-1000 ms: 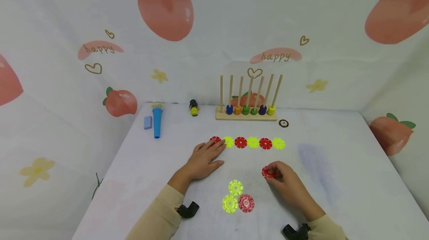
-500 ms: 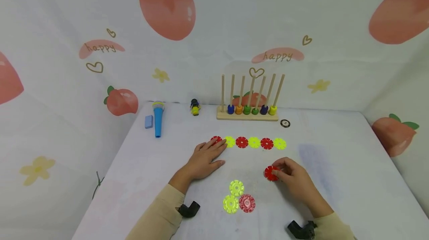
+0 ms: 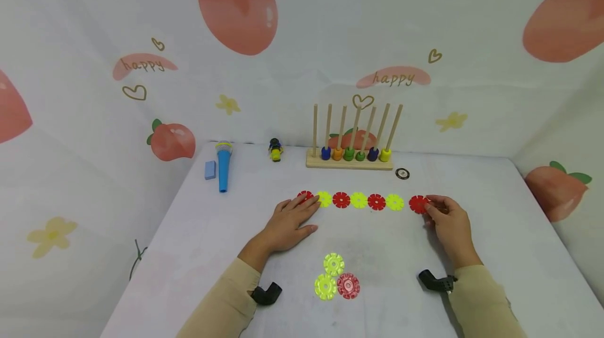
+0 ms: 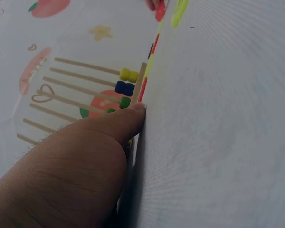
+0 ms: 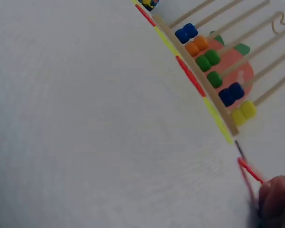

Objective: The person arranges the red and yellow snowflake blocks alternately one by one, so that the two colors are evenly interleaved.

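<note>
My right hand [image 3: 450,225] pinches a red notched disc [image 3: 418,204] between thumb and fingers, just right of a row of alternating red and yellow discs. The yellow disc [image 3: 395,202] at the row's right end lies a small gap away from it. My left hand [image 3: 289,225] lies flat with fingers extended, its fingertips over the leftmost red disc [image 3: 305,196], partly hiding it, and at the edge of a yellow disc [image 3: 324,199]. Nearer the front are two yellow-green discs [image 3: 325,287] and a pinkish-red disc [image 3: 348,286], grouped together.
Behind the row stands a wooden peg rack [image 3: 349,162] with coloured beads at the pegs' bases. A black-and-white ring-shaped disc [image 3: 402,173] lies beside it. Toward the back left are a blue toy microphone [image 3: 224,167], a blue block [image 3: 209,170] and a small figure [image 3: 276,150].
My right hand has carried the red disc away from the front middle, to the right and back, to the row's right end. The left hand has stayed in place.
</note>
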### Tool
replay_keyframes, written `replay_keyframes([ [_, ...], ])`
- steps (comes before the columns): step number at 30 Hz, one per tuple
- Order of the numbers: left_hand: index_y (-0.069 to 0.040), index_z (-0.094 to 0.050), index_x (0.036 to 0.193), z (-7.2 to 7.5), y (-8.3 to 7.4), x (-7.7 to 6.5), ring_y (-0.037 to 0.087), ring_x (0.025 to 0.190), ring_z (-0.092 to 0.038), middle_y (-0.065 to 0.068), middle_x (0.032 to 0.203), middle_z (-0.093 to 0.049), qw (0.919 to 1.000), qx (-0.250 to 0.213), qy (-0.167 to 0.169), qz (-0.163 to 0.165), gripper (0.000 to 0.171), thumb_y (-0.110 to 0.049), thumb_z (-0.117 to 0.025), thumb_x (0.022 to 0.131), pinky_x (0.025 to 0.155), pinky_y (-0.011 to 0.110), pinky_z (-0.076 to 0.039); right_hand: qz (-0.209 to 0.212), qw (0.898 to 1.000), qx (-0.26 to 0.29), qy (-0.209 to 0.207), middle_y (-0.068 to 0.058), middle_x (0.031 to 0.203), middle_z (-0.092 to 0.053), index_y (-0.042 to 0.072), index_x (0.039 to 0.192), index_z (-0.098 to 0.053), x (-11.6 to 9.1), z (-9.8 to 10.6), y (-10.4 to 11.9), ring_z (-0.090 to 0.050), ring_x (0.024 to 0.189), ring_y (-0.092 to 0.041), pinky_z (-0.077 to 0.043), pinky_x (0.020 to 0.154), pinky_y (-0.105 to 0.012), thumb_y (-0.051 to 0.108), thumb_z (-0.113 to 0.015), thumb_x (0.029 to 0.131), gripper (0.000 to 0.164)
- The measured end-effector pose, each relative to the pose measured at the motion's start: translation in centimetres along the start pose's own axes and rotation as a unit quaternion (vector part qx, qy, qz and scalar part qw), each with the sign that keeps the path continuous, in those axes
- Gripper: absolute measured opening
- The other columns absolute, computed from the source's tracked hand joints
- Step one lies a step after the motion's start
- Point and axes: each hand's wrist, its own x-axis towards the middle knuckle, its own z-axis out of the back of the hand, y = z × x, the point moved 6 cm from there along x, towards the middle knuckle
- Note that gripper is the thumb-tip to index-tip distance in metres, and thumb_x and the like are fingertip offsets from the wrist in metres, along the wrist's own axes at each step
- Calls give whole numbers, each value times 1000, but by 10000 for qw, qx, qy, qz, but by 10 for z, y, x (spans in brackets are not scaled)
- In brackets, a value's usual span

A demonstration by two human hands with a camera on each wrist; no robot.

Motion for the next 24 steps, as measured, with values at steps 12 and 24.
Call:
replay_keyframes([
  [12,-28,-22,153,2,-1,0,19,144,-4,-11,158,-14,10000,6,3,-13,66,-53,-44,96,109,52,-10,2399,9312,-2715,404,-21,146,-37,-2,139,-47,-27,-20,18,-27,130,-47,-23,95,-70,17,-56,96,48],
  [24,-29,-23,153,2,-1,-1,20,144,-5,-12,157,-15,10000,-71,-23,-28,65,-53,-45,96,109,53,-10,2224,9199,-3201,425,-18,147,-33,7,142,-46,-33,-28,17,-22,130,-45,-27,85,-72,29,-60,94,55],
])
